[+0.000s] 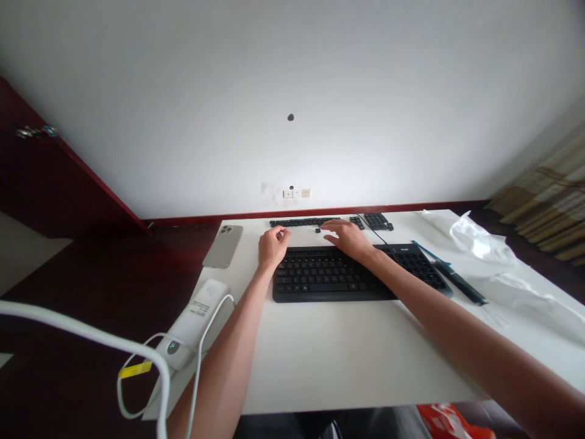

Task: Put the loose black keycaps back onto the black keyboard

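1. On the white power bank [194, 320], dark print and a pale emblem show, too small to read; its little display glows green. A yellow tag [136, 369] rings the white cable beside it.
2. The black keyboard [336, 272] bears a pale logo at its upper right, not legible, and light key legends.
3. The left hand [273, 247] is at the keyboard's upper left corner, thumb and fingers curled in close to one another; whether they fully meet or pinch anything cannot be told.
4. The right hand [351, 241] reaches over the keyboard's upper edge, its fingers bent and the thumb apart from them, with nothing visible in the gap.
5. A loose black keycap [317, 230] lies on the white worktop [320, 353], between the two hands and just beside the right fingertips.
6. Beyond the hands stretches a row of black keycaps [304, 222]; the keyboard lies nearer the body, beneath the right forearm.
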Tool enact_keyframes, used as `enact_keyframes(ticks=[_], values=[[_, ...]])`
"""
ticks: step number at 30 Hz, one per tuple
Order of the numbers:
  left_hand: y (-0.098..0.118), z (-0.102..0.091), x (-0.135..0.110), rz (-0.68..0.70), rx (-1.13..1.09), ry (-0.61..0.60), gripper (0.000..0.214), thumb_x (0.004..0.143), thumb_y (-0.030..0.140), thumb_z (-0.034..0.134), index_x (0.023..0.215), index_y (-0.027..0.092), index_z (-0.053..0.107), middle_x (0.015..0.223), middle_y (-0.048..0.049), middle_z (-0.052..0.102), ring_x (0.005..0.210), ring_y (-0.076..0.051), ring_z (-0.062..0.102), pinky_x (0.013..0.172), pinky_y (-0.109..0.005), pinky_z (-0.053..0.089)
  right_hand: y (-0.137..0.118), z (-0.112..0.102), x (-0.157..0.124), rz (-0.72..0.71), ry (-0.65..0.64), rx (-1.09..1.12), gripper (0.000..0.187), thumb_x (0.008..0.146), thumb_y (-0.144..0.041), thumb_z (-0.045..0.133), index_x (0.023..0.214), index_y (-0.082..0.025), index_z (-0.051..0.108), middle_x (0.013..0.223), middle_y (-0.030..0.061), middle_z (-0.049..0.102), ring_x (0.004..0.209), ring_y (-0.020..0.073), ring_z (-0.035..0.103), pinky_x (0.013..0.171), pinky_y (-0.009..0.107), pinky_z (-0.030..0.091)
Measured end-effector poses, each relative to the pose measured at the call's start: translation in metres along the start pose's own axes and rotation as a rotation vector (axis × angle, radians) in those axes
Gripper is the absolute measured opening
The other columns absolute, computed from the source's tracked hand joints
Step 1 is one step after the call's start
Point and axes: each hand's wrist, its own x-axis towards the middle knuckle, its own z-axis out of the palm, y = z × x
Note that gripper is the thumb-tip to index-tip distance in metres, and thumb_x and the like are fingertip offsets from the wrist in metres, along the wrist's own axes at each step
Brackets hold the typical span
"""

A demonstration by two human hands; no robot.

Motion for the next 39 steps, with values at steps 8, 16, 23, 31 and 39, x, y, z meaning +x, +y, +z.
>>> enact_keyframes(ticks=[8,16,23,31,39], values=[[-0.001,0.000,0.001,-0.008,-0.001,-0.009,0.027,0.089,0.041,0.056,0.084,0.022,0.075,0.059,0.0013,0.056,0.059,-0.015,0.050,0.061,-0.026,0.032,0.001,0.008,0.029,0.004,-0.143,-0.030,0.017,0.089,-0.014,0.066,0.091,-0.021,0.081,0.102,0.0066,0.081,0.097,0.0266,0.075,0.094,0.039,0.058],[-0.001,0.001,0.001,0.013,0.013,-0.018,0.029,0.089,0.043,0.056,0.083,0.021,0.075,0.059,0.0009,0.058,0.058,-0.015,0.050,0.061,-0.026,0.033,0.021,-0.047,-0.030,0.219,-0.071,0.340,0.016,0.086,-0.031,0.070,0.096,-0.024,0.081,0.093,0.0011,0.081,0.088,0.0228,0.077,0.085,0.034,0.062],[0.002,0.000,0.000,0.008,0.035,-0.021,0.029,0.089,0.042,0.056,0.083,0.021,0.076,0.057,0.0013,0.057,0.057,-0.015,0.049,0.061,-0.026,0.033,0.010,-0.056,-0.061,0.218,-0.071,0.357,0.019,0.091,-0.032,0.064,0.099,-0.024,0.080,0.099,0.0025,0.079,0.087,0.0208,0.074,0.085,0.035,0.061],[0.004,0.000,0.000,0.008,0.040,-0.021,0.028,0.088,0.041,0.056,0.081,0.021,0.076,0.057,0.0017,0.056,0.058,-0.015,0.049,0.061,-0.027,0.034,-0.028,-0.070,-0.062,-0.003,-0.272,0.426,0.038,0.086,-0.047,0.077,0.118,-0.026,0.076,0.112,0.0063,0.074,0.094,0.0224,0.070,0.081,0.034,0.057],[0.003,0.001,0.000,0.000,0.058,-0.023,0.028,0.088,0.041,0.056,0.082,0.022,0.077,0.056,0.0018,0.056,0.056,-0.015,0.048,0.061,-0.027,0.034,-0.033,-0.052,-0.063,-0.016,-0.283,0.424,0.020,0.093,-0.037,0.069,0.104,-0.024,0.079,0.101,0.0046,0.077,0.087,0.0203,0.070,0.074,0.032,0.056]])
